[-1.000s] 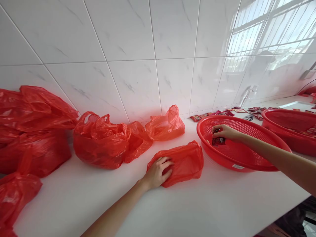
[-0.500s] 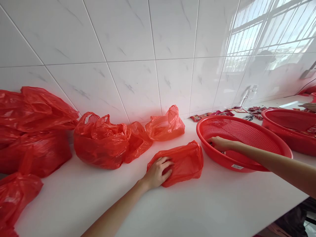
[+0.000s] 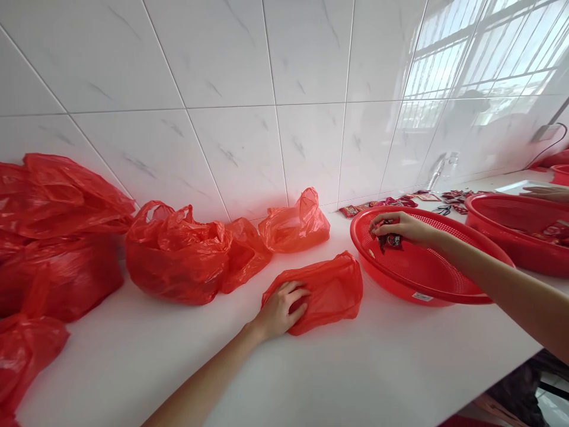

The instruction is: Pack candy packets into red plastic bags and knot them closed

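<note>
My left hand point(image 3: 281, 309) is at the left end of a red plastic bag point(image 3: 331, 290) lying on its side on the white table. Its fingers are curled over the thin plastic. The bag's mouth gapes toward the right. My right hand point(image 3: 398, 228) is closed on small dark-red snack packets point(image 3: 390, 240), pinched from above over the left part of a red plastic basket point(image 3: 444, 279) with a perforated wall. How many packets it holds I cannot tell. A small pale piece point(image 3: 371, 252) shows at the basket's left inner wall.
Filled red bags point(image 3: 178, 267) and a smaller red bag point(image 3: 296, 228) stand along the tiled wall. Loose packets point(image 3: 355, 210), scissors point(image 3: 443, 210) and a clear bottle point(image 3: 438, 171) lie behind the basket. Another red basket point(image 3: 489, 231) is at right, with another person's hand point(image 3: 546, 193) beyond it.
My right hand has risen from inside the basket with small packets in its fingers. My left hand stays on the bag. The view has shifted slightly.
</note>
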`<action>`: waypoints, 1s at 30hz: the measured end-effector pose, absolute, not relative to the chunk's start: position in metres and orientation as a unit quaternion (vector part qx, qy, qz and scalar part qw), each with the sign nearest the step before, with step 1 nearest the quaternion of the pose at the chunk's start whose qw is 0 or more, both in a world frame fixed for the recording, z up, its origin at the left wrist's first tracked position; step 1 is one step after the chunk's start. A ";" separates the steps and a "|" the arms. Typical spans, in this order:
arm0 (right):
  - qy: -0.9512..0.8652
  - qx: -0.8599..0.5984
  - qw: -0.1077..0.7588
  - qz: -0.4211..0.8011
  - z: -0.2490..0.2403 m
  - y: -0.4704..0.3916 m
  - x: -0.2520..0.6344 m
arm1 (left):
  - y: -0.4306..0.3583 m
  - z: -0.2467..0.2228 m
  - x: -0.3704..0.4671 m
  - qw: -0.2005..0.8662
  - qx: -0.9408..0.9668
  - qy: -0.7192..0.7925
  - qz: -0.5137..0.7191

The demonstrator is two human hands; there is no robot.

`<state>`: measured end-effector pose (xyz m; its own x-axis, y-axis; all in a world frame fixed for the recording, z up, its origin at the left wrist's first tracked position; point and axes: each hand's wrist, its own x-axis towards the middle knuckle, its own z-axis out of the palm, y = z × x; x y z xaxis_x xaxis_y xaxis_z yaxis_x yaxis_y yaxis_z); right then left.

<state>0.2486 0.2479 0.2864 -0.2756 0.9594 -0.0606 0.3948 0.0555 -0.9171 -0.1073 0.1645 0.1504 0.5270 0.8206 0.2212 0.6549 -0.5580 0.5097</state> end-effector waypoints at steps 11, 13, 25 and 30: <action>-0.688 -0.334 0.309 0.565 0.299 0.207 0.161 | 0.165 0.151 -0.105 0.167 0.867 0.417 0.214; -0.739 -0.315 0.264 0.534 0.293 0.202 0.142 | 0.165 0.152 -0.104 0.159 0.870 0.416 0.214; -0.793 -0.567 0.084 0.205 0.325 0.241 0.205 | 0.164 0.150 -0.108 0.180 0.860 0.422 0.224; -0.752 -0.573 -0.060 0.321 0.276 0.256 0.227 | 0.165 0.149 -0.108 0.183 0.858 0.426 0.223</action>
<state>0.2274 0.2560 0.2764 -0.3369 0.8224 -0.4585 0.9000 0.1382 -0.4134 -0.1082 0.1647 0.1493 0.5378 0.8121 0.2265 0.6486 -0.5702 0.5042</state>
